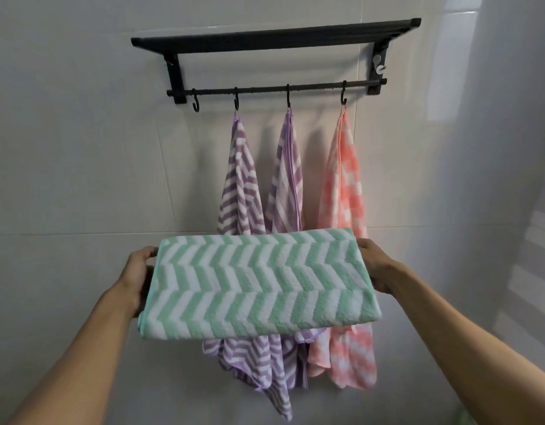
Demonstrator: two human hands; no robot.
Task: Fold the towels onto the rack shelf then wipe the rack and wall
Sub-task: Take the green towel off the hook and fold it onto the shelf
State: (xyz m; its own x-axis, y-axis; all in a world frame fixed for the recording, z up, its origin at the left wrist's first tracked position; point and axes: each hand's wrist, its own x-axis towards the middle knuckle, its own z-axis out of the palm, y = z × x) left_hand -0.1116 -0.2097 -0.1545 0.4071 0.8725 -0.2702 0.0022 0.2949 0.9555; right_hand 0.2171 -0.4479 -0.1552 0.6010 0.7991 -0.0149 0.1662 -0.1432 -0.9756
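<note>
I hold a folded green-and-white chevron towel [255,280] flat in front of me, well below the rack. My left hand [139,273] grips its left end and my right hand [377,265] grips its right end. The black wall rack [274,38] has a top shelf and a lower bar [265,88] with hooks. Two purple striped towels [240,185] [288,182] and a pink checked towel [343,179] hang from three of the hooks, their lower parts showing beneath the green towel.
The leftmost hook [196,102] hangs bare. White tiled wall [81,148] surrounds the rack, with a corner wall [510,148] at the right. A small white fitting [378,64] sits on the rack's right bracket.
</note>
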